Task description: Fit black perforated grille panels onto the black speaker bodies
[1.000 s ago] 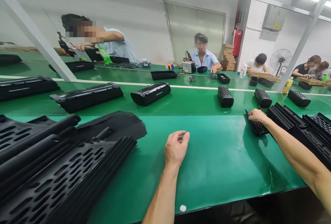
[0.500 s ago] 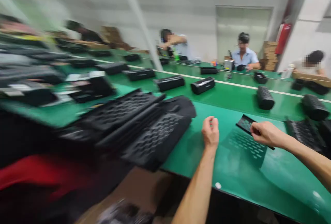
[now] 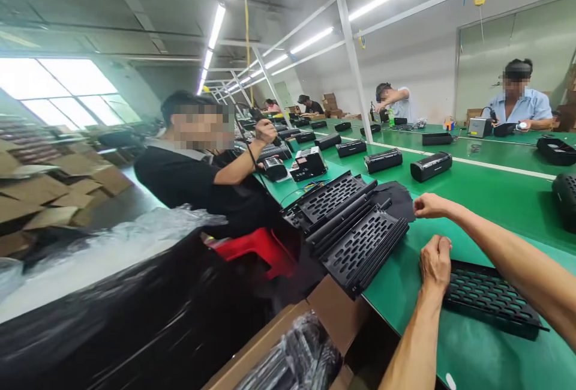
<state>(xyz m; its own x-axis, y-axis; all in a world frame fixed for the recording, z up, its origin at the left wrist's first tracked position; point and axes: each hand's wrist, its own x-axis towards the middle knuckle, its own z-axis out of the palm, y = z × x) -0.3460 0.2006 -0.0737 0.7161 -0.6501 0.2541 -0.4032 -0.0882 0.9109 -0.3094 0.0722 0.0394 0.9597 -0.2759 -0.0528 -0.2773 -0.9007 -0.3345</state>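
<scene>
My left hand (image 3: 435,263) is closed, knuckles up, just by the left end of a black perforated panel (image 3: 490,297) that lies on the green tabletop. Whatever its curled fingers may hold is hidden. My right hand (image 3: 429,205) reaches across to the left, its fingertips pinched at the edge of a thin black fabric sheet (image 3: 392,198). Beside that sheet, on the left, more black perforated panels (image 3: 366,243) lie at the table edge, partly over one another.
A co-worker (image 3: 193,168) sits at the left, holding a dark tool. Black boxy housings (image 3: 431,167) line the green belt. An open carton (image 3: 265,342) with plastic-wrapped parts stands below the table edge. A red stool (image 3: 258,249) is beyond it.
My view has swung left. The panel my right hand held in the air now lies on the table, and that hand has moved left to the black fabric sheet. My left hand is beside the panel.
</scene>
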